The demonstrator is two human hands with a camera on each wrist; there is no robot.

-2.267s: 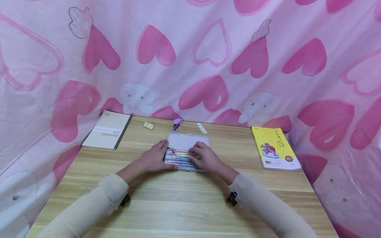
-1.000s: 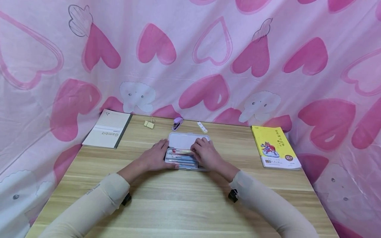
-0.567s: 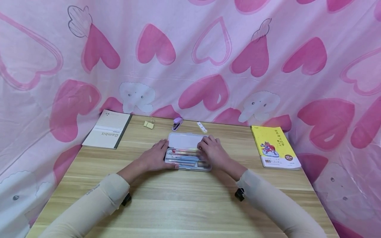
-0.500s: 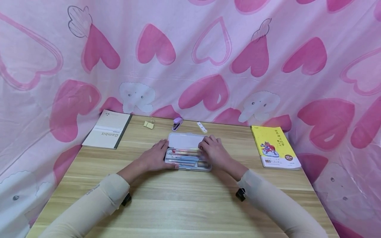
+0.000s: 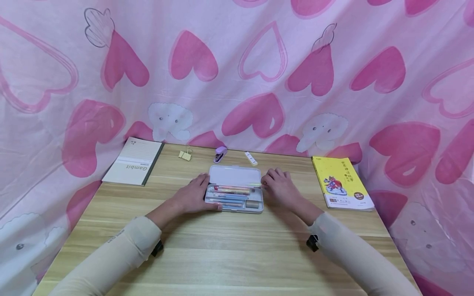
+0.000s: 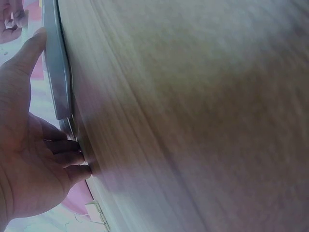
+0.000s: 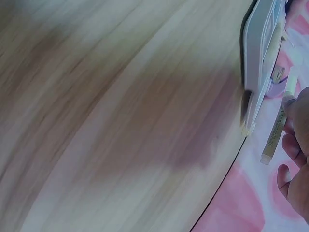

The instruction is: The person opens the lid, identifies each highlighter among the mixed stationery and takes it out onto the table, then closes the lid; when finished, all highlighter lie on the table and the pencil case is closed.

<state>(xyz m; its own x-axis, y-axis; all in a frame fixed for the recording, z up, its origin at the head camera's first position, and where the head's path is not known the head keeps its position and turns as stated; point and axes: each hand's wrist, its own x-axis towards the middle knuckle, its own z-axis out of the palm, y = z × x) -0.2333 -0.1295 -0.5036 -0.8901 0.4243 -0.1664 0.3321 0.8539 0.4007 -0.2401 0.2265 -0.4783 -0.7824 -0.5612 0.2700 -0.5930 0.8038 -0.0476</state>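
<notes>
The grey-white pencil case (image 5: 240,211) lies with its lid (image 5: 234,175) raised back at mid-table. Several pens and pencils (image 5: 231,190) lie inside, and a beige block (image 5: 252,204) fills the small right compartment. My left hand (image 5: 189,198) holds the case's left end, thumb at the front and fingers behind; the left wrist view shows the thumb against the case's side (image 6: 58,72). To the right of the case, my right hand (image 5: 283,190) pinches a pale yellow pen (image 7: 276,131). In the head view, the pen's tip end (image 5: 255,184) points left over the case.
Along the back stand a binder clip (image 5: 185,155), a purple stapler (image 5: 220,154) and a small white strip-like item (image 5: 251,158). A notebook (image 5: 134,161) lies at the left and a yellow book (image 5: 342,183) at the right. A pink heart-patterned curtain (image 5: 255,119) hangs behind.
My right hand has moved from over the case out to the right, carrying the pale yellow pen. The beige block has come into sight. My left hand has stayed in place.
</notes>
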